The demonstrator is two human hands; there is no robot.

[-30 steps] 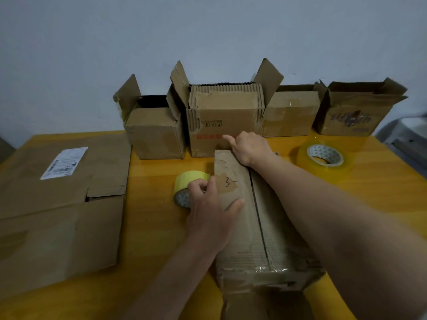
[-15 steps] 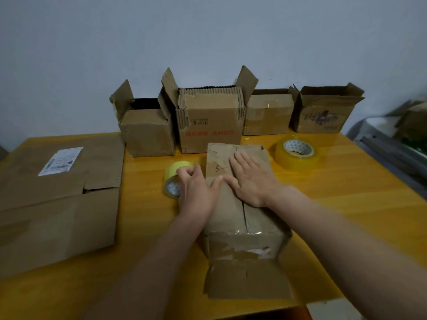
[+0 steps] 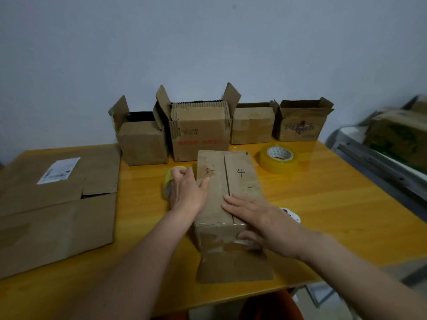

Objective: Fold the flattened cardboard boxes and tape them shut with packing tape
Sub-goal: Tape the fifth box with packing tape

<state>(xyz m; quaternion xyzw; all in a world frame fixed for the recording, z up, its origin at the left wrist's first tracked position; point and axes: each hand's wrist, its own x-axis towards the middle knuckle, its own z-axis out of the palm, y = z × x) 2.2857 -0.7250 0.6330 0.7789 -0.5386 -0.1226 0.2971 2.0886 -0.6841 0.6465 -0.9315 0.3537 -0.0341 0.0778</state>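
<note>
The box [image 3: 227,192] lies mid-tabletop [image 3: 323,204], seam up. My right hand [image 3: 261,221] has slid back from its far end to the near edge, fingers flat, thumb over the corner. My left hand [image 3: 188,192], grip closed on the yellow tape roll [image 3: 169,181], stays alongside; taping comes next.

Dim, soft light; blurred, warped edges

Makeshift packing room: bare wall [image 3: 208,42], wooden table [image 3: 323,204], cardboard boxes [image 3: 198,135], tape rolls [image 3: 278,159].
</note>
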